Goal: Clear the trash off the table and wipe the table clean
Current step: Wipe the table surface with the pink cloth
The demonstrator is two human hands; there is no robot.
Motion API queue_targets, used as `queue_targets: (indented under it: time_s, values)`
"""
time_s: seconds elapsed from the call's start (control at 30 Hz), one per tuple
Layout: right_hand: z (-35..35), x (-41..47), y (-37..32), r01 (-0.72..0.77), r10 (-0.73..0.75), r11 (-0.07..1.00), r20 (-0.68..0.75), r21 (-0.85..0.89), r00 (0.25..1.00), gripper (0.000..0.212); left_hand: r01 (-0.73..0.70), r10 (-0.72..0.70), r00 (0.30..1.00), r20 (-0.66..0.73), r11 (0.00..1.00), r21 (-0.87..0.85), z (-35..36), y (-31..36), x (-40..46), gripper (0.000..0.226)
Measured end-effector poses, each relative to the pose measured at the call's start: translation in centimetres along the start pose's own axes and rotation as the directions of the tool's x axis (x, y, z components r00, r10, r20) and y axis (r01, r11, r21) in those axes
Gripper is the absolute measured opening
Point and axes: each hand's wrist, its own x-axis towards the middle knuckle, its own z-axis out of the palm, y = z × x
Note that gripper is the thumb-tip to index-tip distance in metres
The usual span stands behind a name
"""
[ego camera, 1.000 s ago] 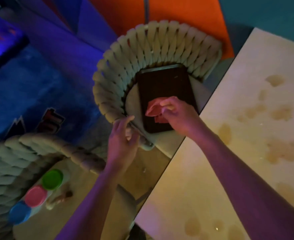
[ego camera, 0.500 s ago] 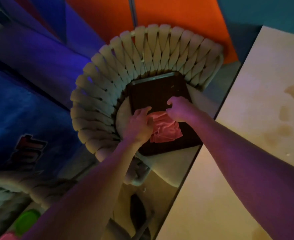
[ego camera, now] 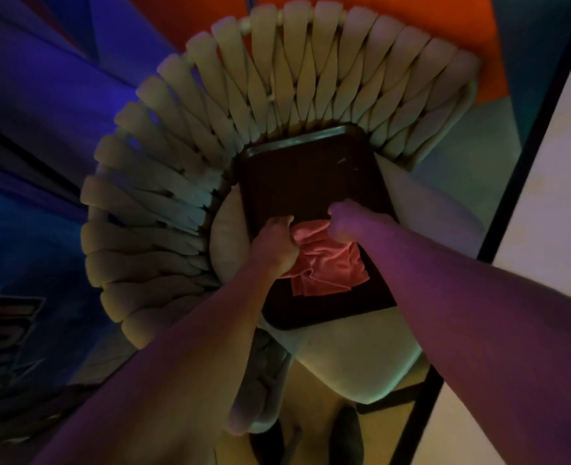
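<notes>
On the dark tray (ego camera: 304, 176) left of the table (ego camera: 546, 196), left hand (ego camera: 274, 246) and right hand (ego camera: 344, 223) both clutch the pink cloth (ego camera: 327, 266); wiping likely comes next, needing it carried rightward.

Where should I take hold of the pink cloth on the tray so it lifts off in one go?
Probably at the bunched far edge, coming from above. The pink cloth lies crumpled on the dark tray, and its raised folds sit at that end, where the left hand and right hand are already on it. The near part lies flatter against the tray, leaving less to pinch.
</notes>
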Motion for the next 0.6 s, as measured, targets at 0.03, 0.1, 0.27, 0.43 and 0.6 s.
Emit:
queue_targets:
  time_s: [0.03, 0.1, 0.27, 0.43, 0.6]
  values:
    - [0.5, 0.4, 0.0, -0.008, 0.008, 1.0, 0.031, -0.015, 0.999, 0.05, 0.006, -0.006, 1.0, 0.008, 1.0, 0.004, 0.3, -0.2, 0.2, 0.054]
    - [1.3, 0.8, 0.1, -0.014, 0.016, 0.999, 0.039, -0.044, 0.999, 0.05, 0.012, -0.012, 1.0, 0.005, 1.0, 0.023, 0.7, -0.4, 0.3, 0.053]
    - [1.6, 0.6, 0.4, -0.048, 0.044, 0.987, -0.029, -0.153, 0.999, 0.028, 0.02, -0.02, 1.0, -0.005, 0.999, 0.037, 1.4, -0.8, -0.1, 0.035]
    - [-0.1, -0.6, 0.2, -0.046, 0.041, 0.99, -0.034, -0.131, 0.999, 0.031, -0.025, 0.027, 0.997, -0.073, 0.999, 0.03, 0.3, -1.1, -1.5, 0.025]
    - [-3.0, -3.0, 0.0, 0.014, -0.015, 0.999, 0.015, 0.028, 1.0, 0.03, -0.089, 0.085, 0.988, -0.13, 0.996, -0.025, -2.7, -0.1, -3.5, 0.026]
